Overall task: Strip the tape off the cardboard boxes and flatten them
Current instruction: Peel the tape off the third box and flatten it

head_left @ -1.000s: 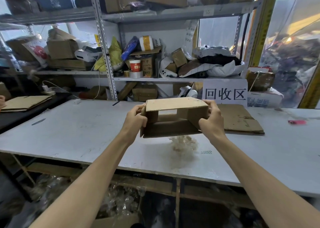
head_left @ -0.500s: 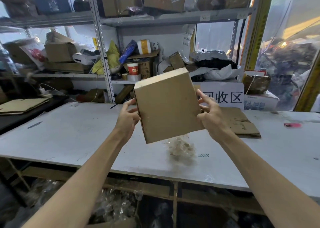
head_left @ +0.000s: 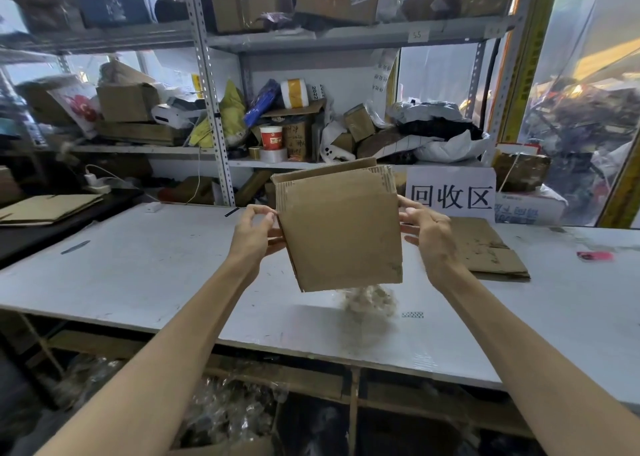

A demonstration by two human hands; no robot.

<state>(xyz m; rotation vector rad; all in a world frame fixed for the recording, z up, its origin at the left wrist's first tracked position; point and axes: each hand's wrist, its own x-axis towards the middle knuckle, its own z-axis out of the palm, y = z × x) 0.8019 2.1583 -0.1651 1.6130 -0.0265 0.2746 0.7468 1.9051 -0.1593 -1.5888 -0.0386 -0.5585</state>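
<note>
I hold a plain brown cardboard box (head_left: 341, 230) in the air above the white table (head_left: 138, 268), a broad face turned toward me and its open top edge up. My left hand (head_left: 254, 235) grips the box's left edge, thumb and fingers pinched at the upper corner. My right hand (head_left: 424, 232) holds the right side, fingers spread against it. A wad of stripped clear tape (head_left: 369, 299) lies on the table just below the box.
Flattened cardboard (head_left: 488, 251) lies right of the box, beneath a white sign (head_left: 450, 194). More flat cardboard (head_left: 45, 208) rests on a dark surface at left. Cluttered shelves (head_left: 214, 109) stand behind. A pink scrap (head_left: 594, 255) lies far right. Plastic waste sits under the table.
The box was turned from lying with its open side toward me to a broad face toward me, then raised upright. Both hands shifted their hold along its sides.
</note>
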